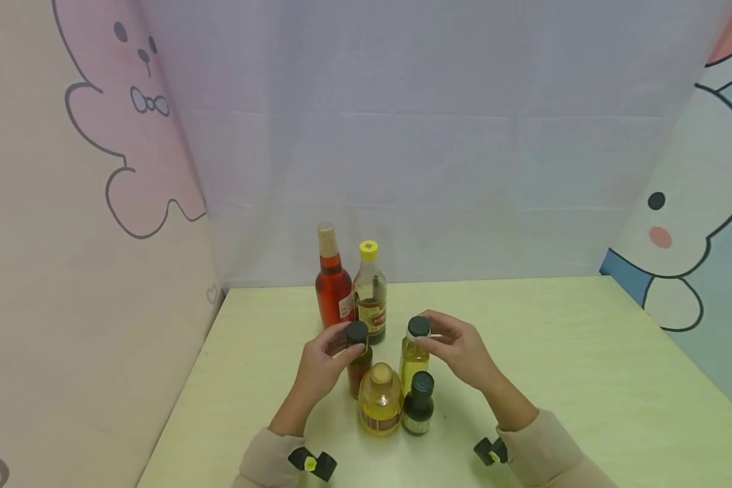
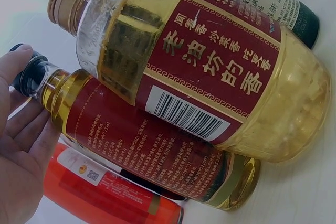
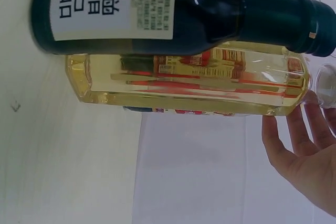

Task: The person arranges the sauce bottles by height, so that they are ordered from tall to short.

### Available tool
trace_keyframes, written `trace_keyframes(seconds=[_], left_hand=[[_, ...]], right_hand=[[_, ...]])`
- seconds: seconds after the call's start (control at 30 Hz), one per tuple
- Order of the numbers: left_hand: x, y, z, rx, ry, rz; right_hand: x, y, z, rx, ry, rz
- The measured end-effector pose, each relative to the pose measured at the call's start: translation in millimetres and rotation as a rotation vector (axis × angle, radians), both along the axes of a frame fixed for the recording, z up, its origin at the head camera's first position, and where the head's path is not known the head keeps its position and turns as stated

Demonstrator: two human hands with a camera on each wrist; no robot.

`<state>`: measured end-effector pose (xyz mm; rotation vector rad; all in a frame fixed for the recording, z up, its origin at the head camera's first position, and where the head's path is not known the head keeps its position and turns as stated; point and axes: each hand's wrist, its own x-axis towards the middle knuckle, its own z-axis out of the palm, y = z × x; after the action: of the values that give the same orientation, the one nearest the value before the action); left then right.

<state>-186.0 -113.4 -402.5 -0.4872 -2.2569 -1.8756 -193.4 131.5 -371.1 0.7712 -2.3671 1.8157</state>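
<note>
My left hand (image 1: pixel 318 371) holds an oil bottle (image 1: pixel 359 376) by its black cap, thumb in front and fingers behind. In the left wrist view this oil bottle's dark red label (image 2: pixel 131 135) shows beside the hand. The right hand (image 1: pixel 465 347) pinches a clear bottle of yellow oil (image 1: pixel 412 362) at the neck, just under its dark cap. Between and in front of the hands stands a wide oil bottle (image 1: pixel 381 407) with a gold cap. Next to it is a small dark green bottle (image 1: pixel 418 410), which partly hides the yellow oil bottle in the right wrist view.
Behind the left hand stand a tall red bottle (image 1: pixel 333 291) and a bottle with a yellow cap (image 1: pixel 371 308), side by side. All the bottles are upright and close together on the pale table (image 1: pixel 537 352). A white curtain (image 1: pixel 427 169) hangs behind the table.
</note>
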Motion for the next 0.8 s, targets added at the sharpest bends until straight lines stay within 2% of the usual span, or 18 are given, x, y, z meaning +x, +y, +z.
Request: trace_keyframes(seconds=[0.33, 0.43, 0.67, 0.8], left_hand=[[1.1, 0.8, 1.1, -0.004, -0.027, 0.012], [0.9, 0.8, 1.5, -0.008, -0.028, 0.014], [1.9, 1.0, 1.0, 0.008, -0.023, 0.011], [1.0, 1.4, -0.4, 0.009, -0.012, 0.01]], right_hand=[[-3.8, -2.3, 7.2, -0.01, -0.018, -0.049], [-8.1, -1.9, 4.6, -0.005, -0.018, -0.062], [-27.6, 3.2, -15.6, -0.003, -0.016, -0.073], [-32.9, 3.3, -16.1, -0.012, -0.004, -0.082]])
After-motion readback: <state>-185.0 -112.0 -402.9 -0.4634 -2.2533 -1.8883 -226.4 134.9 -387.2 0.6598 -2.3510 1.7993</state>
